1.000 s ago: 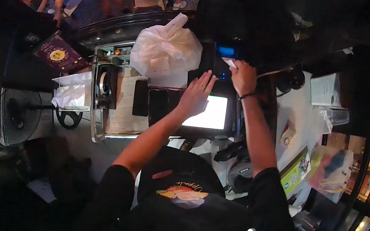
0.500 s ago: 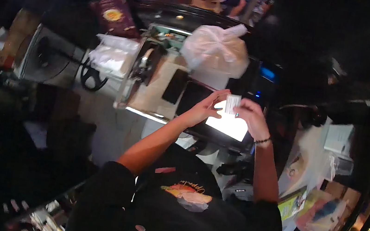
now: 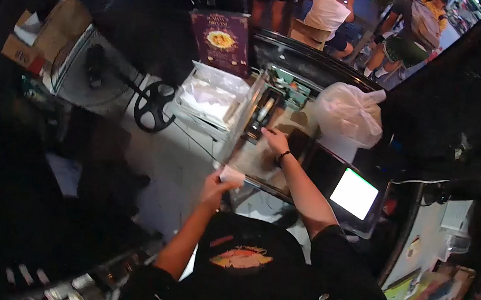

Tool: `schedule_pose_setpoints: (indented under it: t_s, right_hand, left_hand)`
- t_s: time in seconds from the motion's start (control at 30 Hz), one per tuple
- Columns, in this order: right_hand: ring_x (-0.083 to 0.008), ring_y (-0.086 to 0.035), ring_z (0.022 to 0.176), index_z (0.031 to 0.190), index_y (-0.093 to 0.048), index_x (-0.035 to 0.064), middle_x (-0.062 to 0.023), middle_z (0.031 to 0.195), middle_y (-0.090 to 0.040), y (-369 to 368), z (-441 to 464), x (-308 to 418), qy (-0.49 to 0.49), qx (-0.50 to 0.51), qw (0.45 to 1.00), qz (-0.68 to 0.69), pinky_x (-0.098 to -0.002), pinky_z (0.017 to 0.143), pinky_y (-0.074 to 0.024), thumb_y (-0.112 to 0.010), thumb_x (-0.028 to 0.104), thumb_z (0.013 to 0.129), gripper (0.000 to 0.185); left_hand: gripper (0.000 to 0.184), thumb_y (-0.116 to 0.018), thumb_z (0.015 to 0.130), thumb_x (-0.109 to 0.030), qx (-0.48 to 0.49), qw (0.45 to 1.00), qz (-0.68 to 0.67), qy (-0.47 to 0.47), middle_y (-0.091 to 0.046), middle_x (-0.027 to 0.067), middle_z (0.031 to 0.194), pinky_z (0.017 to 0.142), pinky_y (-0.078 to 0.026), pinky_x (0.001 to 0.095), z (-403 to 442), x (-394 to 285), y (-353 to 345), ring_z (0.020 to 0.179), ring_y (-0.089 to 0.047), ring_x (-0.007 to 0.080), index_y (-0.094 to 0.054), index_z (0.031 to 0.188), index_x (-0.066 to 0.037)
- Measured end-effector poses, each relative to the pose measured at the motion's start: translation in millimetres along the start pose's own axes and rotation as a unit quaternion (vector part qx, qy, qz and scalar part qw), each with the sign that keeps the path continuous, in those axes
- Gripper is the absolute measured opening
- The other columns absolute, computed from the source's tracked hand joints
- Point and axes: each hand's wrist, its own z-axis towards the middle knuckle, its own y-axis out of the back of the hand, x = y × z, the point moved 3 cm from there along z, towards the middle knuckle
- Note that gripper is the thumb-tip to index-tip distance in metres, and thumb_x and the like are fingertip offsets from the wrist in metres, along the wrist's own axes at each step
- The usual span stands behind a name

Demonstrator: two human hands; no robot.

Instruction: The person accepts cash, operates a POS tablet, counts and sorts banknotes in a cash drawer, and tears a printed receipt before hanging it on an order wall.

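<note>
A small white paper slip [image 3: 232,177] is pinched in my left hand [image 3: 213,190], held off the front edge of the counter tray. My right hand [image 3: 276,142] reaches over the tray [image 3: 256,165], its fingers at the near end of a black tape dispenser [image 3: 264,113]; whether they hold anything is too small to tell. To the right stand a tied white plastic bag [image 3: 350,114] and a lit screen [image 3: 354,193]. A dark flat object [image 3: 297,140] lies beside my right wrist.
A clear container of white paper [image 3: 211,97] sits left of the tray, below a purple menu board [image 3: 220,39]. Farther left are a fan [image 3: 96,70] and a cardboard box [image 3: 62,26]. Several people are beyond the counter.
The view has swung, so the counter's things sit farther right. The slip has passed from my right hand to my left, which has drawn back. My right hand has reached to the dispenser.
</note>
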Motion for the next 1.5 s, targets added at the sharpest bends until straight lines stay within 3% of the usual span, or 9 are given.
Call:
schedule_pose_setpoints:
  t_s: [0.33, 0.57, 0.67, 0.9, 1.0, 1.13, 1.23, 1.3, 1.5]
  right_hand:
    - [-0.0150, -0.059, 0.067, 0.080, -0.068, 0.0024, -0.0045, 0.074, -0.065, -31.0, 10.9, -7.3, -0.132, -0.204, 0.970, 0.014, -0.0296, 0.064, -0.0458, -0.074, 0.027, 0.072, 0.026]
    - [-0.0178, -0.060, 0.076, 0.082, -0.067, -0.0003, -0.0066, 0.080, -0.064, -35.9, 18.6, -27.8, -0.020, -0.270, 0.955, 0.124, -0.0305, 0.071, -0.0461, -0.074, 0.026, 0.072, 0.029]
    - [-0.0237, -0.062, 0.082, 0.088, -0.069, 0.0021, -0.0143, 0.090, -0.066, -40.5, 12.7, -2.5, -0.126, -0.295, 0.946, -0.044, -0.0324, 0.073, -0.0475, -0.078, 0.029, 0.066, 0.036]
    - [-0.0260, -0.064, 0.075, 0.080, -0.071, 0.0060, -0.0135, 0.079, -0.067, -48.8, 32.5, -26.8, -0.132, -0.345, 0.926, 0.084, -0.0362, 0.071, -0.0489, -0.080, 0.027, 0.062, 0.029]
    - [-0.0246, -0.064, 0.076, 0.079, -0.071, 0.0048, -0.0123, 0.079, -0.067, -47.2, 18.5, -1.8, -0.217, -0.358, 0.908, -0.010, -0.0356, 0.070, -0.0483, -0.080, 0.023, 0.062, 0.027]
    - [-0.0257, -0.064, 0.078, 0.077, -0.071, 0.0057, -0.0143, 0.079, -0.067, -43.9, -5.6, 28.1, -0.174, -0.327, 0.928, 0.030, -0.0348, 0.072, -0.0474, -0.075, 0.024, 0.065, 0.023]
    - [-0.0193, -0.062, 0.080, 0.085, -0.069, 0.0007, -0.0087, 0.086, -0.067, -39.7, 29.9, -48.8, -0.134, -0.323, 0.933, 0.084, -0.0333, 0.071, -0.0460, -0.067, 0.017, 0.072, 0.021]
    - [-0.0169, -0.060, 0.080, 0.088, -0.067, -0.0028, -0.0072, 0.082, -0.066, -44.7, 9.7, -28.5, -0.135, -0.243, 0.930, 0.240, -0.0313, 0.073, -0.0437, -0.065, 0.015, 0.073, 0.024]
    - [-0.0195, -0.057, 0.076, 0.079, -0.067, -0.0034, -0.0110, 0.079, -0.064, -73.5, -29.3, -26.7, 0.005, -0.309, 0.947, 0.085, -0.0348, 0.072, -0.0436, -0.064, 0.020, 0.076, 0.023]
  left_hand:
    - [0.023, -0.067, 0.074, -0.002, 0.114, 0.984, 0.033, 0.136, -0.065, 0.0063, 0.087, 0.074, -0.049, 0.0266, 19.2, -37.2, 133.3, 0.077, -0.062, 0.0142, -0.060, 0.096, -0.002]
    - [0.023, -0.068, 0.074, -0.004, 0.162, 0.978, 0.046, 0.121, -0.065, 0.0066, 0.087, 0.074, -0.049, 0.0277, 51.1, -46.2, 133.8, 0.077, -0.063, 0.0148, -0.060, 0.096, -0.002]
    - [0.024, -0.068, 0.074, -0.005, 0.161, 0.977, 0.070, 0.118, -0.065, 0.0066, 0.088, 0.074, -0.049, 0.0280, 52.1, -48.4, 130.6, 0.076, -0.063, 0.0155, -0.059, 0.096, -0.002]
    - [0.022, -0.068, 0.075, -0.005, 0.184, 0.972, 0.114, 0.093, -0.064, 0.0045, 0.087, 0.073, -0.048, 0.0270, 41.5, -36.5, 149.2, 0.079, -0.061, 0.0131, -0.060, 0.095, -0.004]
    - [0.022, -0.068, 0.074, -0.004, 0.167, 0.976, 0.077, 0.115, -0.064, 0.0041, 0.087, 0.072, -0.048, 0.0268, 38.2, -32.1, 155.1, 0.079, -0.061, 0.0130, -0.060, 0.095, -0.004]
    - [0.025, -0.065, 0.074, -0.004, 0.166, 0.976, 0.100, 0.101, -0.065, 0.0079, 0.088, 0.071, -0.048, 0.0301, 33.3, -35.6, 156.9, 0.079, -0.063, 0.0182, -0.058, 0.097, -0.003]
    - [0.025, -0.065, 0.073, -0.004, 0.150, 0.980, 0.093, 0.092, -0.065, 0.0083, 0.086, 0.072, -0.048, 0.0298, 33.0, -31.5, 156.2, 0.079, -0.063, 0.0184, -0.058, 0.097, -0.003]
    - [0.024, -0.065, 0.075, -0.007, 0.166, 0.979, 0.077, 0.088, -0.064, 0.0079, 0.088, 0.074, -0.047, 0.0302, 32.9, -28.3, 156.0, 0.080, -0.062, 0.0169, -0.058, 0.097, -0.003]
    - [0.021, -0.064, 0.076, -0.008, 0.178, 0.974, 0.074, 0.119, -0.064, 0.0065, 0.087, 0.073, -0.046, 0.0283, 23.4, -38.5, 136.0, 0.080, -0.061, 0.0153, -0.059, 0.096, -0.004]
